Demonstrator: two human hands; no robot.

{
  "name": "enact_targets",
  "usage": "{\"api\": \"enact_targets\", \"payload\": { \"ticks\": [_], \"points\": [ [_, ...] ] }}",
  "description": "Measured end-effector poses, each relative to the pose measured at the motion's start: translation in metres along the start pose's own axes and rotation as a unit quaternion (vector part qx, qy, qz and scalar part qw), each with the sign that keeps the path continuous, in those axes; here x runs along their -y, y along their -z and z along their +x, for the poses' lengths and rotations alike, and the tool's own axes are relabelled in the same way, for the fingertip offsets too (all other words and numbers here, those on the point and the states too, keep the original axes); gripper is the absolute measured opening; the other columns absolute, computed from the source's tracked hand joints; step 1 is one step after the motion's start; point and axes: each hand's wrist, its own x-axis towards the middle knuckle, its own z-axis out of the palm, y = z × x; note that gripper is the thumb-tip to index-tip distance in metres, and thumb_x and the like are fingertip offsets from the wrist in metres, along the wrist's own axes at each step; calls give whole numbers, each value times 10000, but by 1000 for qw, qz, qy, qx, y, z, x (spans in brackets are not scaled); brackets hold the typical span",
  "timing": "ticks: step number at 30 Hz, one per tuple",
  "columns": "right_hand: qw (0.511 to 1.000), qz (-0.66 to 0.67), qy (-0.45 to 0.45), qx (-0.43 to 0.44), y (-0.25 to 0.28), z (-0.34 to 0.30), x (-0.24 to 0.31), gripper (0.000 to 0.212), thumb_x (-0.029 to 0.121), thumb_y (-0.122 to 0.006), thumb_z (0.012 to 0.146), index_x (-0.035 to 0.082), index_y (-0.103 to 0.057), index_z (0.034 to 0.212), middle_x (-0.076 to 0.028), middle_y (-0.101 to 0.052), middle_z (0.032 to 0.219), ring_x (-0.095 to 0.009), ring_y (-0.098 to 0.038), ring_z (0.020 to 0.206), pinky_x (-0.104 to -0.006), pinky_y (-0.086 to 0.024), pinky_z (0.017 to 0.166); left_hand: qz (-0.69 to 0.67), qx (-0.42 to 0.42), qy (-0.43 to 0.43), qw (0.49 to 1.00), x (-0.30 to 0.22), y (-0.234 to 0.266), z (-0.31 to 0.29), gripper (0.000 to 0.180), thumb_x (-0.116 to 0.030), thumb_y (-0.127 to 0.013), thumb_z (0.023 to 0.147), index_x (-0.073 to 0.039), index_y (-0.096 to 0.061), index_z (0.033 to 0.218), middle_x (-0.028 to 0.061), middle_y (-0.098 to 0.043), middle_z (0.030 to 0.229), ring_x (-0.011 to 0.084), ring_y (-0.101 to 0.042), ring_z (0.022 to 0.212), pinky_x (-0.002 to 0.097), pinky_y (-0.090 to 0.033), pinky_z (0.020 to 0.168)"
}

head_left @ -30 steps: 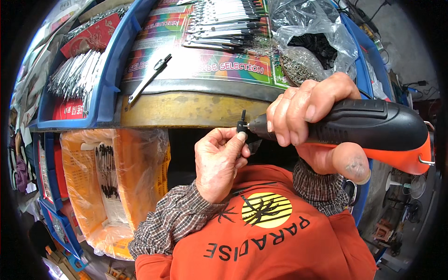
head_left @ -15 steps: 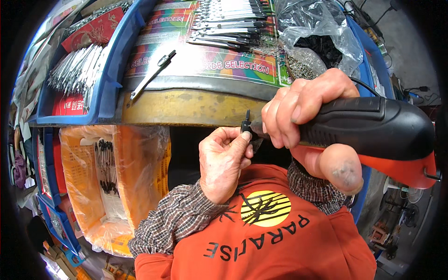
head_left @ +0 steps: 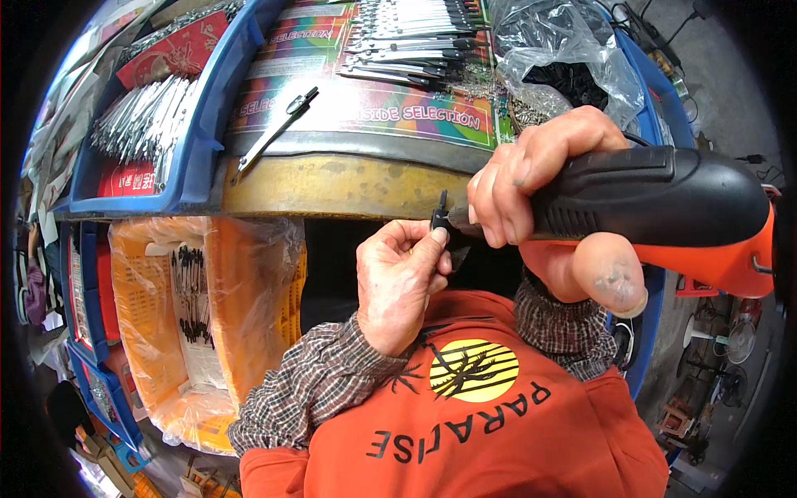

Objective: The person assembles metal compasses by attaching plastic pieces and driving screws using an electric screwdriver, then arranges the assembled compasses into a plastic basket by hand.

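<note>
My right hand (head_left: 548, 187) is wrapped round a black and red electric screwdriver (head_left: 656, 199), thumb underneath and fingers over its front end. The tool lies nearly level, its nose pointing left at a small black part (head_left: 439, 217). My left hand (head_left: 403, 286) pinches that part between thumb and forefinger, just off the table's front edge. The tool's tip meets or nearly meets the part; the exact contact is hidden by my fingers. On the table, left of my hands, lies a slim silver piece with a black end (head_left: 279, 129), like a drawing compass.
Rows of similar silver pieces (head_left: 411, 41) lie on a colourful printed sheet. Many more fill a blue bin (head_left: 187, 166) at left. A clear bag (head_left: 573, 37) with black parts stands at back right, beside scattered small screws. An orange plastic-lined crate (head_left: 228, 307) sits below the table edge.
The screwdriver's rear end has swung slightly upward, and my right hand has risen a little at the knuckles. My left hand keeps its pinch on the black part, almost unmoved.
</note>
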Motion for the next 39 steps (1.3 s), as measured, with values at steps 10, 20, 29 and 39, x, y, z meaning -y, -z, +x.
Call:
{"api": "enact_targets", "payload": {
  "ticks": [10, 20, 29, 39],
  "points": [
    [972, 97, 192, 95, 2, 11, -28, 689, 552, -728, 569, 44, -443, 938, -46, -525, 644, -159, -525, 559, -320, -456, 600, -1, 9, 27, 1000, -6, 1, -1, 95, -51, -559, 849, 32, -516, 869, 43, -529, 641, 61, -467, 521, 166, -358, 419],
    [977, 73, 154, 130, 0, 19, -22, 710, 578, -725, 563, 46, -430, 928, -42, -521, 638, -152, -523, 560, -315, -453, 582, -23, 18, 30, 999, -6, 4, -1, 93, -54, -561, 848, 28, -520, 866, 39, -531, 642, 58, -466, 520, 163, -360, 421],
    [988, 66, -139, 15, -11, 8, 7, 569, 422, -766, 652, 34, -445, 917, -54, -500, 669, -137, -498, 573, -289, -441, 559, 31, 2, 8, 999, -2, 3, 1, 100, -68, -570, 845, 21, -526, 850, 29, -535, 636, 50, -465, 514, 162, -361, 419],
    [994, 45, -68, 70, 0, 19, 0, 520, 376, -766, 666, 23, -463, 899, -61, -511, 649, -150, -511, 547, -286, -444, 526, 15, -13, 28, 999, -10, -2, -1, 108, -71, -570, 843, 27, -525, 842, 35, -529, 623, 52, -454, 500, 162, -345, 410]
  ]
}}
